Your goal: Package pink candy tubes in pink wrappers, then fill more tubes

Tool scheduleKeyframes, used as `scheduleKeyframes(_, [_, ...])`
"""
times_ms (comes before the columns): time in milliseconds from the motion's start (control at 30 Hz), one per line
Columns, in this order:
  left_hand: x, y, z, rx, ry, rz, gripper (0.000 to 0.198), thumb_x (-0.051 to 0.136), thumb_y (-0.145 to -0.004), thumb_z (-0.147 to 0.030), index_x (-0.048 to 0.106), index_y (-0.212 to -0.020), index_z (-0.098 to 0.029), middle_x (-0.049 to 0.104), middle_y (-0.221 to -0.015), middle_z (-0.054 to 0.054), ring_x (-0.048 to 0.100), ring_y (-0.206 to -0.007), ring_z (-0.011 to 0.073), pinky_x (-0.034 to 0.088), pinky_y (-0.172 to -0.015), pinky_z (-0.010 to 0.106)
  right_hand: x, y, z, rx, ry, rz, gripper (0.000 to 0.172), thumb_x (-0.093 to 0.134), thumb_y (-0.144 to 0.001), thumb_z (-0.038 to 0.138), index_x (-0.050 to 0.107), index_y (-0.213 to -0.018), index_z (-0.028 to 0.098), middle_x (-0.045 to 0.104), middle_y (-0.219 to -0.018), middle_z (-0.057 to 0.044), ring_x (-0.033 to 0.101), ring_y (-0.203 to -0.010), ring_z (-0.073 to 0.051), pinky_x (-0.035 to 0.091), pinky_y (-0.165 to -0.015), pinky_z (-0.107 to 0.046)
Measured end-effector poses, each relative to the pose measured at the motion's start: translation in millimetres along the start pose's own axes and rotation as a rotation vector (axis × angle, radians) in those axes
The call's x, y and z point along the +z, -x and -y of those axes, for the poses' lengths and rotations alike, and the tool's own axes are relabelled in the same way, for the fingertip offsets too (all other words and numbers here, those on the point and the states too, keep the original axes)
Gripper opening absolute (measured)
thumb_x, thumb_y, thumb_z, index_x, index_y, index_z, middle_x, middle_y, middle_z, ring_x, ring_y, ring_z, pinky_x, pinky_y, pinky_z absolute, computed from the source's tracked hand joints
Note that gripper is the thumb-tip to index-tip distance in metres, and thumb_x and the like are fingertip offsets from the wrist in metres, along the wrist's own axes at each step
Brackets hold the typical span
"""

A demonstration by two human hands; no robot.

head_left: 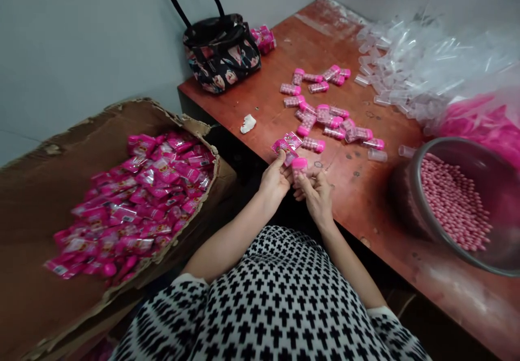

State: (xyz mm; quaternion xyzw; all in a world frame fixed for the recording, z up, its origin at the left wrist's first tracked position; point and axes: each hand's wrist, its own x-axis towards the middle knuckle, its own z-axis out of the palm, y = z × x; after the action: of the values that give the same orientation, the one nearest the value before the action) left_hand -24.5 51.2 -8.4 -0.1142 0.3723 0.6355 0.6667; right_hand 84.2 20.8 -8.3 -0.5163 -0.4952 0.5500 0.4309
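Note:
At the near edge of the red-brown table [365,187] both my hands are close together. My left hand [276,179] is closed on a shiny pink printed wrapper [287,145], pinched between thumb and fingers. In my right hand [317,193] is a small clear tube with a pink cap [299,163], held cap up beside the wrapper. My fingers hide most of the tube's lower part. Just beyond my hands lies a capped tube of pink beads [312,144], with several more filled tubes [323,114] scattered behind it.
A torn-edged cardboard box [49,149] at left holds many pink packets [142,198]. A grey bucket [414,187] of pink beads [453,201] stands at right. Behind it are clear empty tubes [406,68] and pink caps [483,120]. A floral handbag [223,52] sits at the table's far left.

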Motion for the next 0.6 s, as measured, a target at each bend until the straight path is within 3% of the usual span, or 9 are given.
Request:
scheduleKeyframes(167, [1.1,1.5,6.1,0.042,-0.075,0.038,0.028,0.075,-0.069,-0.037,0.059,-0.072,-0.014,0.061,-0.06,-0.001,0.057,-0.051,0.0088,0.046,-0.052,0.021,1.2,-2.4,-4.9,0.015,-0.031,0.013,0.031,0.063,-0.077,0.046,0.047,-0.086,0.021,0.061,-0.059,0.006,0.056,-0.042,-0.008,0.046,-0.038,-0.018])
scheduleKeyframes(367, [2.6,8.6,1.9,0.14,-0.265,0.206,0.037,0.078,-0.062,-0.042,0.059,-0.075,-0.013,0.06,-0.058,0.0,0.057,-0.05,0.0102,0.041,-0.047,0.021,-2.5,-8.7,-7.2,-0.011,-0.103,0.05,0.029,0.062,-0.078,0.044,0.048,-0.086,0.02,0.063,-0.061,0.005,0.056,-0.042,-0.008,0.044,-0.036,-0.017])
scheduleKeyframes(600, [2.8,9.9,3.1,0.174,-0.352,0.314,0.038,0.084,-0.053,-0.034,0.059,-0.072,-0.012,0.061,-0.059,0.0,0.055,-0.048,0.008,0.039,-0.046,0.019,-1.2,-8.3,-11.6,-0.101,-0.031,-0.023,0.027,0.062,-0.079,0.043,0.048,-0.088,0.021,0.062,-0.061,0.006,0.056,-0.044,-0.008,0.046,-0.04,-0.019])
